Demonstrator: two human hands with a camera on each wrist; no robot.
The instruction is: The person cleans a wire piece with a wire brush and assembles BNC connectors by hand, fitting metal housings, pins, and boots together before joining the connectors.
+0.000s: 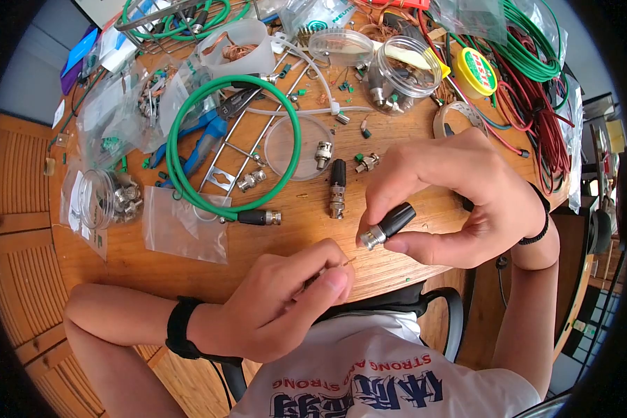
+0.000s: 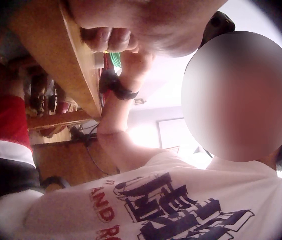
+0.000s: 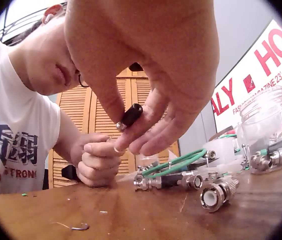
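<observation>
Between thumb and forefinger of right hand, black-sleeved connector, clamped; left hand pinches small copper-tipped piece.

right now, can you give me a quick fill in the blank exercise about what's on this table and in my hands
The right hand pinches a connector whose sleeve is ____.
The cable loop lying over the blue-handled pliers is ____.
The shirt is ____ with red and dark lettering.

Missing words: black; green; white
</observation>
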